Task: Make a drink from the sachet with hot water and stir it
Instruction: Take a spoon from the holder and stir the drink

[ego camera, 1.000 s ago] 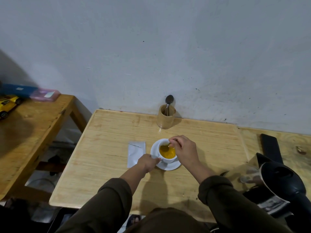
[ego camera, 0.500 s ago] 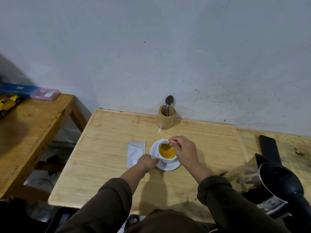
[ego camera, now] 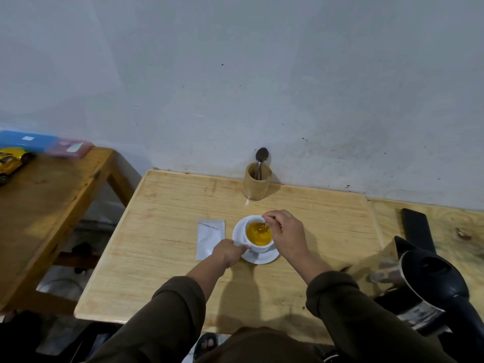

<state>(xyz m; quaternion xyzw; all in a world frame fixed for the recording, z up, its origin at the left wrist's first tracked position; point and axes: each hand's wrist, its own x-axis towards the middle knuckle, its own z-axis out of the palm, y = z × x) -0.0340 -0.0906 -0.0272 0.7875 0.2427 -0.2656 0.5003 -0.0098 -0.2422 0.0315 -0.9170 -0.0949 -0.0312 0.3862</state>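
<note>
A white cup [ego camera: 258, 247] full of orange-yellow drink stands on a white saucer [ego camera: 263, 257] in the middle of the wooden table [ego camera: 167, 258]. My left hand [ego camera: 227, 252] grips the cup's handle side at the saucer's left rim. My right hand [ego camera: 285, 233] is over the cup's right rim, its fingers pinched on a spoon [ego camera: 267, 223] whose bowl dips into the drink. The silver sachet [ego camera: 210, 238] lies flat on the table just left of the saucer.
A wooden holder [ego camera: 256, 185] with another spoon [ego camera: 261, 156] stands at the wall behind the cup. A steel and black kettle [ego camera: 429, 281] sits at the right, a black phone [ego camera: 417, 229] behind it. A second table [ego camera: 47, 195] at the left bears a toy car and boxes.
My right hand has shifted slightly around the cup with the spoon in the drink. My left hand has stayed on the cup.
</note>
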